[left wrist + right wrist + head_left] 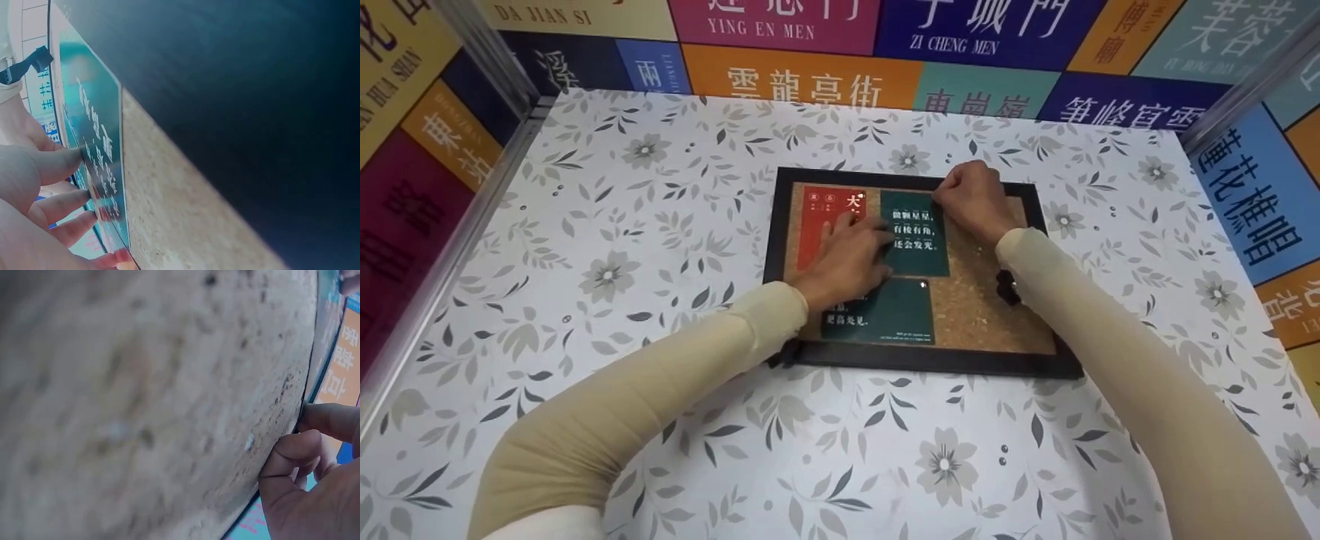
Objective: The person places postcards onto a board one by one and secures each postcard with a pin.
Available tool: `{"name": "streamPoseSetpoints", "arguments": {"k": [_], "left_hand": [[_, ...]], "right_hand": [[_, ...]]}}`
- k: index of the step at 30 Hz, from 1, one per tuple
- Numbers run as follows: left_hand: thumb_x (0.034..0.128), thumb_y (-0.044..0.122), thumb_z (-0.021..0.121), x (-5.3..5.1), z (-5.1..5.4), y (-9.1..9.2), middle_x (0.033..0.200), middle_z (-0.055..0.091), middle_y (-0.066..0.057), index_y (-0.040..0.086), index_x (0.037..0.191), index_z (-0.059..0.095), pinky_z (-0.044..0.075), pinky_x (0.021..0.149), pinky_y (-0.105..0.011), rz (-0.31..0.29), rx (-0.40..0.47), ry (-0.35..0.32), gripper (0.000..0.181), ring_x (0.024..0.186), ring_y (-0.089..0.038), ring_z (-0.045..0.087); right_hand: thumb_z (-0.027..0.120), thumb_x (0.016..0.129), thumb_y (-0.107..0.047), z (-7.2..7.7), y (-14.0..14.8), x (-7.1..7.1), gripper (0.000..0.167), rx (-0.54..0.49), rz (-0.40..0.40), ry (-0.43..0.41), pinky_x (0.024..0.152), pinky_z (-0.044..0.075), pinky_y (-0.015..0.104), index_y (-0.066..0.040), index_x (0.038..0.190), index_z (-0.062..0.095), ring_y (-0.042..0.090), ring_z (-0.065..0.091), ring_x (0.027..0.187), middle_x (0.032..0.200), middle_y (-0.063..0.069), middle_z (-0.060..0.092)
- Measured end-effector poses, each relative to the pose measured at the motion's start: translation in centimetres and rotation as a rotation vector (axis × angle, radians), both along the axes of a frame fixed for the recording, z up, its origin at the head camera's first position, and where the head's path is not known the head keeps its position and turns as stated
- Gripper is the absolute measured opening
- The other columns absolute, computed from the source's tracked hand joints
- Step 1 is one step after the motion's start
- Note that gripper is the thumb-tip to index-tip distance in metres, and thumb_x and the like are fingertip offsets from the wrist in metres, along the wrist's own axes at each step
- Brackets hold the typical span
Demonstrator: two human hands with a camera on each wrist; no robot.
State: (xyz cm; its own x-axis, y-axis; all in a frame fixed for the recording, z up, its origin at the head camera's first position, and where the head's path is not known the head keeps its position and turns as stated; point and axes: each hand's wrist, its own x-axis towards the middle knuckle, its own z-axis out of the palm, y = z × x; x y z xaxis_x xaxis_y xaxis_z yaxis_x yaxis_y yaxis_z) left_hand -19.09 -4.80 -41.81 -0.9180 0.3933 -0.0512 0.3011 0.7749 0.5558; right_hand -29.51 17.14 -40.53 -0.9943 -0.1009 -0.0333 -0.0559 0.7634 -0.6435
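A corkboard [986, 311] with a black frame lies flat on the patterned tabletop. On its cork are a red card [813, 217], an upper green card [919, 259] and a lower green card [896, 319], all with white writing. My left hand [847, 259] lies across the cards, fingers spread and slightly bent, tips touching the upper green card's left side. At that card's top right corner, my right hand [976, 201] has curled fingers with the tips pinched together. In the right wrist view the right hand's [315, 478] thumb and forefinger meet against the board; whatever lies between them is hidden.
Small shiny pin heads show on the red card [861, 196] and the lower green card [923, 285]. Beyond the floral tabletop [660, 225], coloured panels [825, 79] with large characters stand at the back and both sides.
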Motion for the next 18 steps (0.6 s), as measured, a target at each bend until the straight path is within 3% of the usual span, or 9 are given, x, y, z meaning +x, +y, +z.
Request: {"name": "streamPoseSetpoints", "arguments": {"k": [7, 14, 18], "left_hand": [[0.1024, 0.022, 0.077, -0.9, -2.0, 0.5, 0.169, 0.049, -0.007, 0.012, 0.154, 0.066, 0.019, 0.128, -0.074, 0.003, -0.034, 0.031, 0.054, 0.152, -0.04, 0.037], [0.1041, 0.022, 0.076, 0.8, 1.4, 0.4, 0.168, 0.049, -0.01, 0.008, 0.154, 0.065, 0.015, 0.129, -0.075, -0.003, -0.095, 0.014, 0.053, 0.153, -0.04, 0.038], [0.1052, 0.023, 0.075, 1.0, 1.9, 0.5, 0.17, 0.048, -0.009, 0.01, 0.154, 0.065, 0.014, 0.129, -0.076, -0.005, -0.121, 0.015, 0.052, 0.154, -0.039, 0.038]], "right_hand": [[0.059, 0.11, -0.014, -0.3, 0.4, 0.8, 0.023, 0.207, 0.163, 0.055, 0.088, 0.056, 0.047, 0.003, 0.113, 0.075, 0.03, 0.066, 0.099, 0.111, 0.017, 0.072], [0.058, 0.112, -0.013, 0.1, 0.4, 1.7, 0.03, 0.285, 0.234, 0.082, 0.101, 0.053, 0.055, 0.007, 0.128, 0.073, 0.034, 0.061, 0.112, 0.124, 0.021, 0.066], [0.059, 0.112, -0.014, 0.4, 0.8, 2.2, 0.031, 0.299, 0.227, 0.086, 0.103, 0.053, 0.056, 0.005, 0.131, 0.074, 0.034, 0.061, 0.113, 0.125, 0.02, 0.065]]}}
